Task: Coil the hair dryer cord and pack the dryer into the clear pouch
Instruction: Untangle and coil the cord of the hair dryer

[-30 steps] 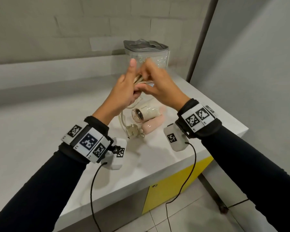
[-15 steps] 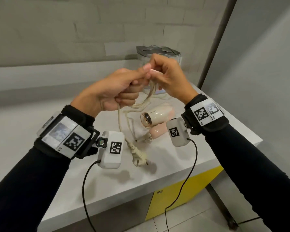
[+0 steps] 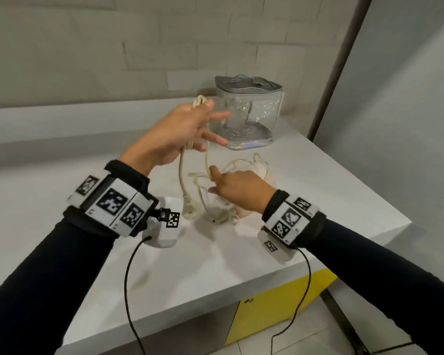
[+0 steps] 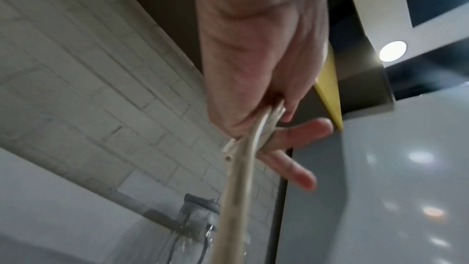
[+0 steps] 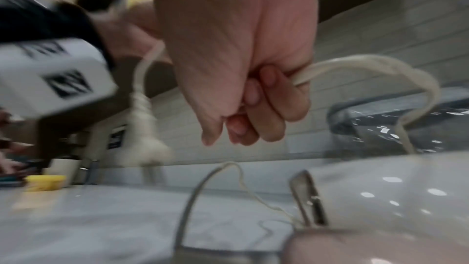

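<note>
My left hand (image 3: 200,129) is raised in front of the clear pouch (image 3: 249,111) and grips a few loops of the cream cord (image 3: 181,172), with two fingers sticking out. The plug (image 3: 189,210) dangles below it, just above the counter. My right hand (image 3: 215,183) is low over the hair dryer (image 3: 265,172), hiding most of it. In the right wrist view its fingers (image 5: 269,107) curl round the cord (image 5: 355,63), which arcs down to the dryer's white body (image 5: 393,186). The left wrist view shows the cord (image 4: 243,168) running out of my palm.
The white counter (image 3: 331,196) ends close on the right and front, above a yellow cabinet front (image 3: 280,303). A grey wall panel rises just right of the pouch. Slack cord lies looped on the counter around the dryer. A small yellow object (image 5: 44,182) sits far along the counter.
The hands, joined at the cord before, have parted. My right hand dropped down to the dryer while my left stayed raised with the loops; the plug now hangs lower.
</note>
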Tool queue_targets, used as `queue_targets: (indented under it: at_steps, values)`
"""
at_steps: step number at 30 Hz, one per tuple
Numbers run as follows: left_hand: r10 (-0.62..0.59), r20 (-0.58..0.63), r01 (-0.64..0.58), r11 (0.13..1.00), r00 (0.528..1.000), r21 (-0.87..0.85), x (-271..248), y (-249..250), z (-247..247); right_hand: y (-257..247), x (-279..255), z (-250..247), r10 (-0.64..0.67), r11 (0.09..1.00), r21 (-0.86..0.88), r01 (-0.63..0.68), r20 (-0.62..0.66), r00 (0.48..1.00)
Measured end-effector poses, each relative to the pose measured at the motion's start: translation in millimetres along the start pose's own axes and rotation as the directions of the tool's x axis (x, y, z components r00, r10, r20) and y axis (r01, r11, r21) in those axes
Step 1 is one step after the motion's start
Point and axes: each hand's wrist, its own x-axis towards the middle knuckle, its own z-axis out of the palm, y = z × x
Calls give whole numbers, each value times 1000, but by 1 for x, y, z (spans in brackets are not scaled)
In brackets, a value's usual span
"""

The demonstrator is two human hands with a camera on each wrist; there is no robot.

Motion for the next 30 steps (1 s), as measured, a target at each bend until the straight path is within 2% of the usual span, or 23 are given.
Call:
queue_targets:
  at_steps: [3, 6, 8, 10, 12, 15, 19, 24, 27, 30]
  values:
    - [-43, -45, 45, 998, 998, 44, 13, -21, 9, -11, -15, -18, -158, 978, -134, 160, 30, 987]
    - [-78, 9, 75, 980, 997, 186, 18, -37, 17, -7, -25, -38, -221, 968, -121, 220, 0, 975]
    - [-65, 56, 45, 952, 996, 303, 15, -40, 20, 4, -27, -53, -196, 977, 60, 204, -114, 974]
    - [16, 44, -32, 925, 999, 379, 11, -39, 20, 21, -25, -63, -120, 909, 344, 237, -327, 937]
    - [105, 18, -104, 930, 994, 353, 5, -35, 22, 34, -17, -62, -14, 781, 553, 289, -447, 894]
    - [178, -11, -173, 967, 984, 185, -1, -29, 26, 35, -5, -59, 80, 643, 695, 322, -479, 874]
    - [82, 26, -82, 996, 996, 38, -4, -28, 25, 27, 7, -62, 121, 617, 735, 282, -442, 889]
    - [41, 2, -41, 999, 999, 31, -2, -31, 20, 27, 15, -62, 71, 409, 830, 380, -444, 893]
    - [-3, 80, 4, 1000, 997, -15, -2, -27, 17, 27, 19, -66, 63, 348, 854, 386, -432, 900]
    - [19, 235, -11, 999, 972, -33, -4, -25, 9, 31, 19, -67, 67, 347, 842, 414, -462, 884]
